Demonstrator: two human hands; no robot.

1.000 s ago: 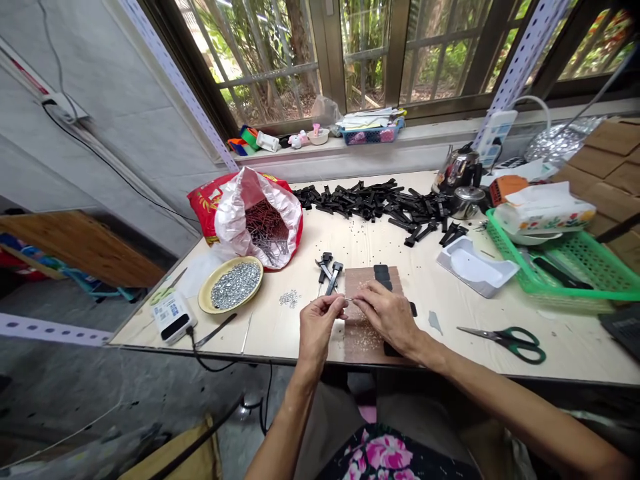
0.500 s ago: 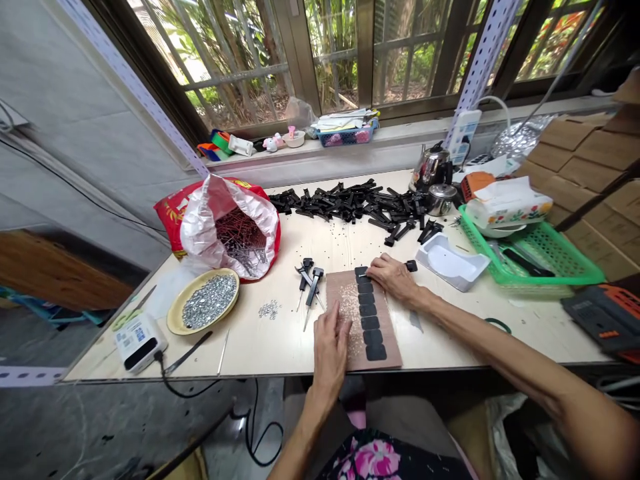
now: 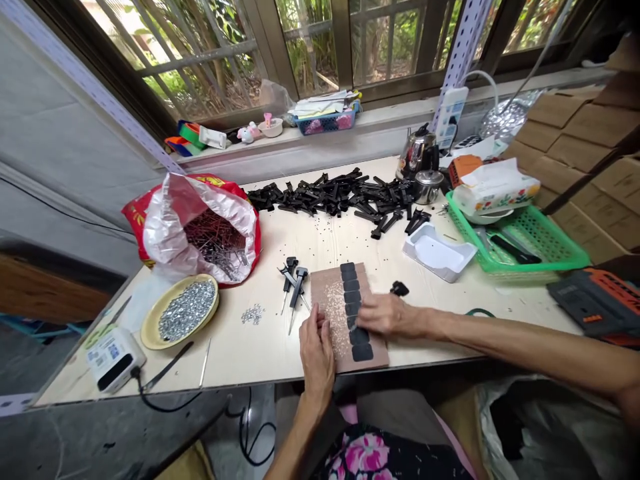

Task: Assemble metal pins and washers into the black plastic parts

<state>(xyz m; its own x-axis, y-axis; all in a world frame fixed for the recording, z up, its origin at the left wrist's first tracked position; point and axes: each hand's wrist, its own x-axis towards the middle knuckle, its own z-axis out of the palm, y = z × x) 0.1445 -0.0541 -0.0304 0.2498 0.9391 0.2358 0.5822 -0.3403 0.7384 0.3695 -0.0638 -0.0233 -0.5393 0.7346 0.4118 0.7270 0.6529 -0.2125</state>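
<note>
A brown board [image 3: 377, 347] lies near the table's front edge, bearing a column of black rounded pads [image 3: 363, 352] and a scatter of tiny pale bits [image 3: 336, 313]. My left hand [image 3: 319, 353] rests along the board's left edge, fingers stretched out and holding nothing. Over the lower middle of the column is my right hand [image 3: 385, 315], its fingertips down at the pads. Those fingers are bunched and blurred, so I cannot tell whether they hold anything. Several black clips with thin metal shafts [image 3: 296, 287] lie left of the board. One black piece [image 3: 399, 289] lies beyond my right hand.
A yellow bowl [image 3: 214, 308] of small shiny pieces and a red bag [image 3: 133, 217] of thin metal pins stand at left. Black clips [image 3: 330, 193] are heaped at the back. On the right are a white tray [image 3: 440, 252], a green basket [image 3: 565, 257] and a black-orange case [image 3: 595, 307].
My hands were together above the board, pinching something thin; they have parted. The left has settled on the board's edge. The right went to the top pad, then down the column.
</note>
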